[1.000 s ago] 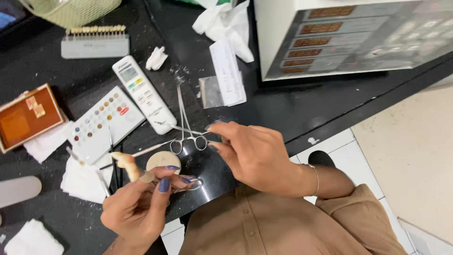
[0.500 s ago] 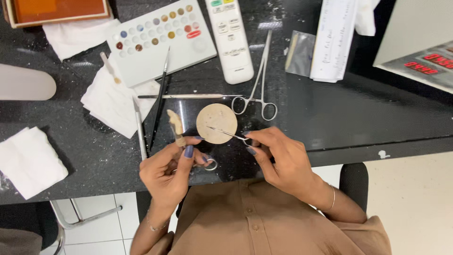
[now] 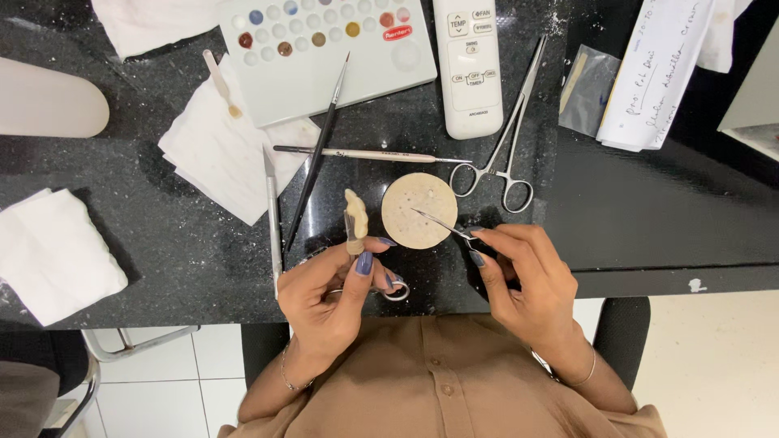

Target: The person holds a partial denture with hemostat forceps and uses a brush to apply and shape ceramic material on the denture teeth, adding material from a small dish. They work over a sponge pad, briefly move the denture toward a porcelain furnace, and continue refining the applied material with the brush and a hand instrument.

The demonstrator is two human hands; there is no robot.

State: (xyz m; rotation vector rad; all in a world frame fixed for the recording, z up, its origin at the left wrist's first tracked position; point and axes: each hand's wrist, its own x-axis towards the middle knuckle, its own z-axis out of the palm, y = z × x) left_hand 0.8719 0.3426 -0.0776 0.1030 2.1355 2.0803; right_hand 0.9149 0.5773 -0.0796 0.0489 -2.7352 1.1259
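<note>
Brushes: two (image 3: 318, 150) on the counter (image 3: 633, 211), one forceps (image 3: 503, 146).
Left hand (image 3: 337, 292): pinching one beige tooth model (image 3: 355, 221) upright.
Right hand (image 3: 527, 276): pinching a thin tool (image 3: 442, 225), tip over the round pad (image 3: 419, 210).

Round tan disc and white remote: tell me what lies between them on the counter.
In the head view, a thin brush lies crosswise between the round tan disc and the white remote, its tip by the handles of the metal scissor-clamp.
</note>
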